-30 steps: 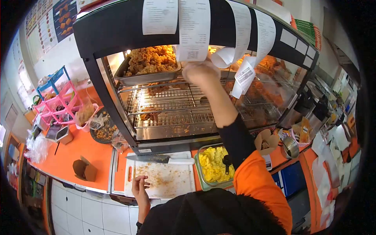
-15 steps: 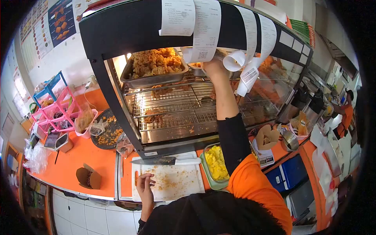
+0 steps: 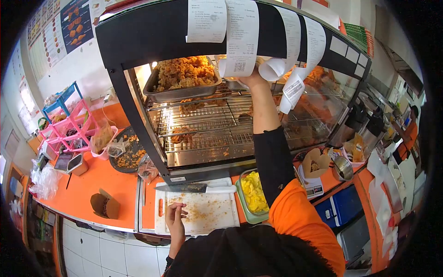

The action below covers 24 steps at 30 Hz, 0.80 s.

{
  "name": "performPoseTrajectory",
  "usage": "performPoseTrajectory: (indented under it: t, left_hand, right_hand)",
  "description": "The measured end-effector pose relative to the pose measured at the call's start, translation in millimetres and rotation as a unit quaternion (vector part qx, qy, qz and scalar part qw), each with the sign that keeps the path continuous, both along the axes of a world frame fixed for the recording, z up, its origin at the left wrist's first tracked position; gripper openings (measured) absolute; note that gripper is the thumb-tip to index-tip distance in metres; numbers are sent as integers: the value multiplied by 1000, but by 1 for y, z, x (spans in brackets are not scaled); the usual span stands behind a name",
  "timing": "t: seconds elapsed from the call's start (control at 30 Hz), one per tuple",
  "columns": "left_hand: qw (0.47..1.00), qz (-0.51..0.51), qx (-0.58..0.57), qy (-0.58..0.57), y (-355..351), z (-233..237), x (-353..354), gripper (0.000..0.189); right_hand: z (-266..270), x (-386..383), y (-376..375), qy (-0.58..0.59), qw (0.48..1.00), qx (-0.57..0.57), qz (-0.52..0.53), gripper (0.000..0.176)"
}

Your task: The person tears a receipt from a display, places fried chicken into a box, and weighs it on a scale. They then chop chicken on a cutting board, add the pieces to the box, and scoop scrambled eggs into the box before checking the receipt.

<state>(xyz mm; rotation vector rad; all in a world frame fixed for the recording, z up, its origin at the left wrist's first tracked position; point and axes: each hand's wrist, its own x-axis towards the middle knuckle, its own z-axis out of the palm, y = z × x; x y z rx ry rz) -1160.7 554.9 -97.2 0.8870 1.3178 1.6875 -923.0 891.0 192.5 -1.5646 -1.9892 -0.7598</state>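
My right hand [image 3: 254,79] reaches into the upper level of a glass-fronted food warmer [image 3: 134,115]. Hanging receipts [image 3: 242,34] cover its fingers, so what they touch cannot be made out. Left of it, a metal tray [image 3: 184,95] heaped with fried chicken [image 3: 187,74] stands on a wire rack. My left hand [image 3: 175,219] hovers by the left part of a white cutting board [image 3: 210,214], fingers loosely bent and apart, holding nothing visible. Crumbs dot the board. A knife [image 3: 184,188] with a white handle lies along its far edge.
A container of yellow chunks [image 3: 254,191] stands right of the board. On the orange counter are an open cardboard box [image 3: 105,205], a dark round board with crumbs [image 3: 127,159] and a pink rack [image 3: 74,131]. Another food box [image 3: 316,164] and a metal bowl [image 3: 342,168] sit right.
My right hand has shifted slightly, with its fingers still behind the receipts. My left hand stays by the board, barely moved. The whole view has turned a little.
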Motion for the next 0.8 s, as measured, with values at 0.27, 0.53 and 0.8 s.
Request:
performPoseTrajectory:
  t: [0.27,0.53,0.8]
  left_hand:
    - [1000,17,-17,-7,0,1,7,13]
    - [999,29,-20,-13,-3,2,12,14]
    - [997,63,-33,2,-2,-2,7,13]
  right_hand:
    - [1,7,47,-87,993,-59,50,46]
    - [3,-2,19,83,991,-69,80,48]
    - [-6,-9,-14,251,960,24,118,42]
